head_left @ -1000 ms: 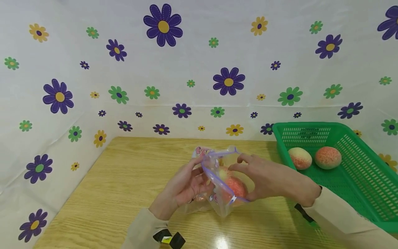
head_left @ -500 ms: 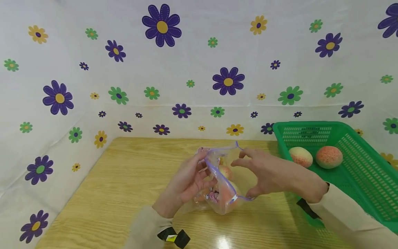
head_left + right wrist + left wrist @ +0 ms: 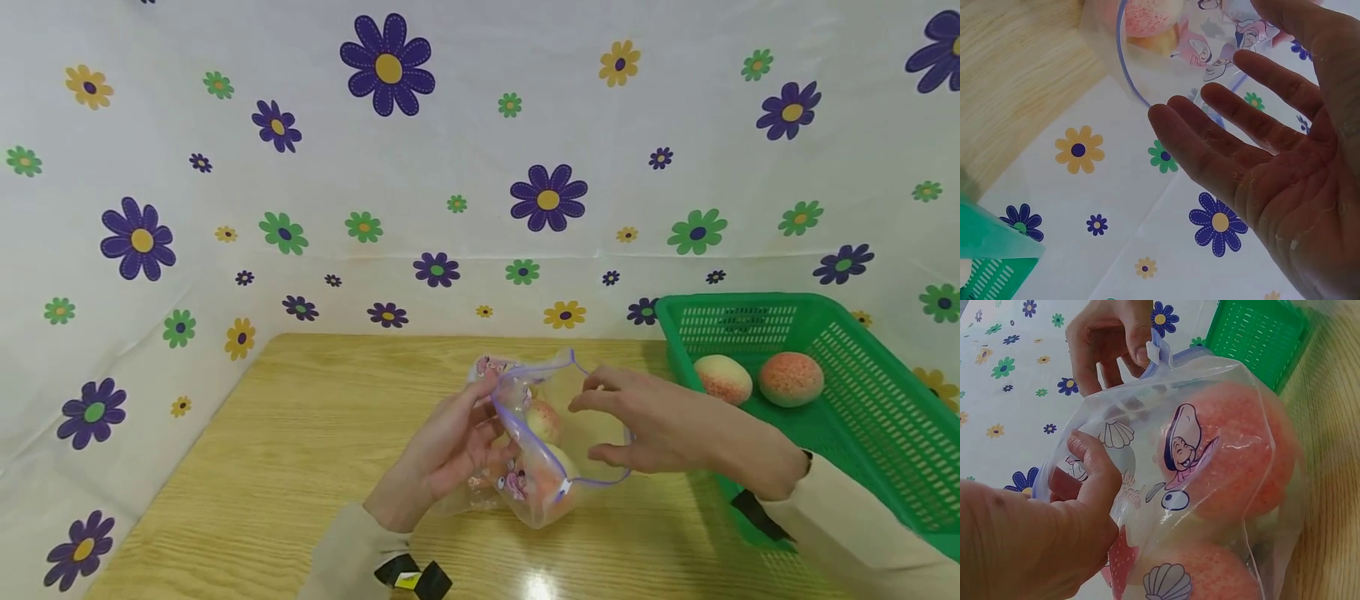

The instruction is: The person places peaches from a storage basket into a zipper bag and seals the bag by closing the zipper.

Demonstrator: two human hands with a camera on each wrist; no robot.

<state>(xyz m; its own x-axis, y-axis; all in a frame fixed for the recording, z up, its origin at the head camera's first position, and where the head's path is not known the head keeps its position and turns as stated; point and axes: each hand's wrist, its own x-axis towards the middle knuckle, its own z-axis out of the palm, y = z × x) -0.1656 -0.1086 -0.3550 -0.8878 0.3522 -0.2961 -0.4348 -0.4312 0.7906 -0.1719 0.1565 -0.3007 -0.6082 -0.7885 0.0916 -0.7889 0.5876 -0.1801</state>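
Note:
A clear zip bag (image 3: 517, 483) with a purple zip edge and cartoon prints stands on the table, its mouth spread wide toward the right. Pink-and-cream speckled peaches lie inside, a large one (image 3: 1229, 456) and another (image 3: 1204, 575) below it. My left hand (image 3: 450, 454) grips the bag's left edge, its thumb at the rim and fingers bent behind the film. My right hand (image 3: 667, 421) is at the right side of the mouth, thumb and fingers spread apart with nothing between them. In the right wrist view, its extended fingers (image 3: 1260, 119) overlap the bag's rim.
A green perforated basket (image 3: 757, 300) stands on the right, close to my right forearm. It holds two speckled peaches, a paler one (image 3: 722, 379) and a redder one (image 3: 791, 379). A flower-printed white sheet (image 3: 480, 150) rises behind the wooden table (image 3: 322, 417).
My right hand has drawn back to the right, away from the peach in the bag, its thumb and fingers spread. That peach sits lower in the bag. My left hand keeps its grip.

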